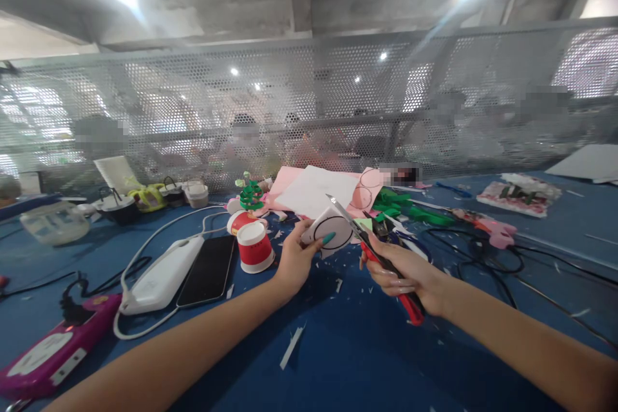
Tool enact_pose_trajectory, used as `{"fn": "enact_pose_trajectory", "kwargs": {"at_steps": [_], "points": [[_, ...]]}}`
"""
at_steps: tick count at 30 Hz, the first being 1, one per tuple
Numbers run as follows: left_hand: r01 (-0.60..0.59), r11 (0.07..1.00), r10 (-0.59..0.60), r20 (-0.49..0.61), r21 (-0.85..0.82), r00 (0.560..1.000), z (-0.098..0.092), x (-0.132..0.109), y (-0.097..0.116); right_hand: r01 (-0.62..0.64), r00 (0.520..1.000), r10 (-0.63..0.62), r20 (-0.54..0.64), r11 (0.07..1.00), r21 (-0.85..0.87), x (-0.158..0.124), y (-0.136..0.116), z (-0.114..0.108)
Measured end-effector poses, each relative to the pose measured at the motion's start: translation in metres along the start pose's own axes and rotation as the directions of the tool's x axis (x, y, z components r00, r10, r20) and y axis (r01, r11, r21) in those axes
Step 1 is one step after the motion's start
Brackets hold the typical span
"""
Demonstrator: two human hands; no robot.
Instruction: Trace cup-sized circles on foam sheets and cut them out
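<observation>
My left hand (295,259) pinches a small piece of white paper (340,230) that has a black circle drawn on it. The thumb, with a teal nail, lies across the circle. In my right hand (408,270) is a pair of scissors (386,262) with red and black handles. Their blades point up and left, right beside the paper's right edge; whether they touch it I cannot tell. Behind both hands lie a larger white sheet (316,190) and pink sheets (284,183). Two red and white paper cups (254,248) are left of my left hand.
A black phone (207,270), a white power bank (164,273) with a cable and a purple power strip (60,344) lie at left. Green ribbon strips (429,214) and a pink glue gun (495,230) with black cords are at right. Paper scraps litter the blue table (347,360).
</observation>
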State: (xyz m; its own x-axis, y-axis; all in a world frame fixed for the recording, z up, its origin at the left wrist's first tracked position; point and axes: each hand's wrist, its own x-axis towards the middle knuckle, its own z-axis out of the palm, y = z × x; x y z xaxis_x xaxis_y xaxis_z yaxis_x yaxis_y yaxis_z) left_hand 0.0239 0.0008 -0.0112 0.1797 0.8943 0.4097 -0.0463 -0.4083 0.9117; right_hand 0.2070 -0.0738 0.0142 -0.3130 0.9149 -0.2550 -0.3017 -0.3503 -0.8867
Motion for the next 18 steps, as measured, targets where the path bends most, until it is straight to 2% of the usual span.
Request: {"fn": "enact_pose_trajectory", "kwargs": {"at_steps": [9, 18], "points": [[-0.03, 0.997, 0.027, 0.053, 0.068, 0.998, -0.0011, -0.0014, 0.0009, -0.089, 0.995, 0.086, 0.059, 0.995, 0.048, 0.0025, -0.0027, -0.0038], [-0.036, 0.993, 0.025, 0.093, 0.117, 0.995, -0.0027, -0.0006, -0.0032, -0.231, 0.964, 0.208, 0.166, 0.965, 0.128, 0.0037, -0.0046, -0.0072]]}}
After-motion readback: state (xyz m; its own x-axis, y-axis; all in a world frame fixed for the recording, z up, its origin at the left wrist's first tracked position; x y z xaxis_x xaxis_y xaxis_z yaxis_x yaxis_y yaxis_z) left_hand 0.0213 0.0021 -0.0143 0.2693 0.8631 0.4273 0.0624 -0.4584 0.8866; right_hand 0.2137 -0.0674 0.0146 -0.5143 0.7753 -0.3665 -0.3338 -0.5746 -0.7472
